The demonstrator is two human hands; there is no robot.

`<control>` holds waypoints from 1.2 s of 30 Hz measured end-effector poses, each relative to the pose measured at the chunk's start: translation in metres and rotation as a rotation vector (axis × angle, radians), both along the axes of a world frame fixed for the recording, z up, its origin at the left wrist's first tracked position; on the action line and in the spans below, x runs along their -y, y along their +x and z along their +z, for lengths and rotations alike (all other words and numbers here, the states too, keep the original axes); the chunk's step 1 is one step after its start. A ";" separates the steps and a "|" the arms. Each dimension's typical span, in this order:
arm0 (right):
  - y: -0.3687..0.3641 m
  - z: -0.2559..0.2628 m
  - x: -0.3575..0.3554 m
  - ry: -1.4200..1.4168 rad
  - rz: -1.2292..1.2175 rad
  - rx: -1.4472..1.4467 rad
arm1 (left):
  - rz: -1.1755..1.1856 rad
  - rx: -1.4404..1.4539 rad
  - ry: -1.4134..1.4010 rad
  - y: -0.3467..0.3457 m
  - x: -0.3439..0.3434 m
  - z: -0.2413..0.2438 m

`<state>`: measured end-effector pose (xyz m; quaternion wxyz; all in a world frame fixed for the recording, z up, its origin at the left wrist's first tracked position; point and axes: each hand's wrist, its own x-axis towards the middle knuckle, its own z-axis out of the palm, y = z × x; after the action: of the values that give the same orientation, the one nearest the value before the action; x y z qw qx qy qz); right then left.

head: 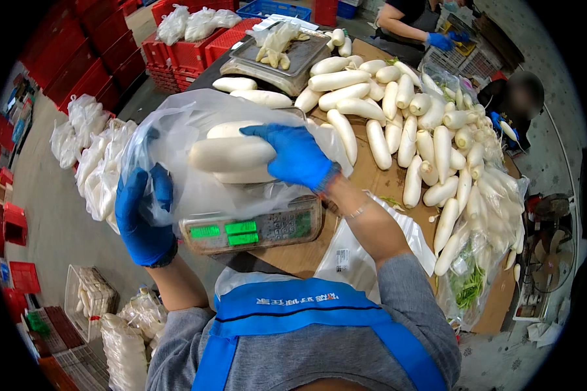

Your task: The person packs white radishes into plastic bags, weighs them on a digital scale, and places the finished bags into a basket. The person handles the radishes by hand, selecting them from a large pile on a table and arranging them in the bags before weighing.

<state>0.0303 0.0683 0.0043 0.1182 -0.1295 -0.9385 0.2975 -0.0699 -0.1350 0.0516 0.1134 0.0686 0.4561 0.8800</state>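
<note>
My right hand (296, 154), in a blue glove, grips the right end of a white daikon radish (230, 154). That radish is over at least two others, an upper radish (232, 129) and a lower radish (244, 177). They lie at the mouth of a clear plastic bag (200, 198) spread over a digital scale (293, 229). On the left, my left hand (144, 215), also gloved in blue, holds the bag's side with curled fingers; the film partly veils them. Green displays glow on the scale's front, while most of its pan is hidden.
Loose daikon radishes (352, 110) cover the cardboard-topped table (293, 256). Behind stands a second scale (269, 61) with gloves on it. White plastic sheeting (347, 259) lies by my right arm. Filled bags (98, 171) and red crates (98, 44) stand left. Two people work at the upper right.
</note>
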 end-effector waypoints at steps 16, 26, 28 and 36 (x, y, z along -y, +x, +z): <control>0.122 -0.002 0.012 -0.723 -0.536 -0.914 | -0.265 -0.255 -0.062 -0.005 0.018 -0.014; 0.187 -0.089 -0.013 -0.802 -0.872 -0.798 | -0.165 -0.549 -0.354 -0.012 0.021 -0.032; 0.181 -0.095 -0.012 -0.808 -0.842 -0.793 | -0.190 -0.590 -0.378 -0.017 0.026 -0.034; 0.165 -0.196 -0.059 -0.633 -0.938 -0.402 | -0.098 -0.223 -0.219 -0.049 0.036 -0.047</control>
<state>0.1953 0.1272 -0.1920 0.3677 -0.5001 -0.6062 0.4972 -0.1185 -0.1709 0.0043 0.1114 0.1752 0.5554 0.8052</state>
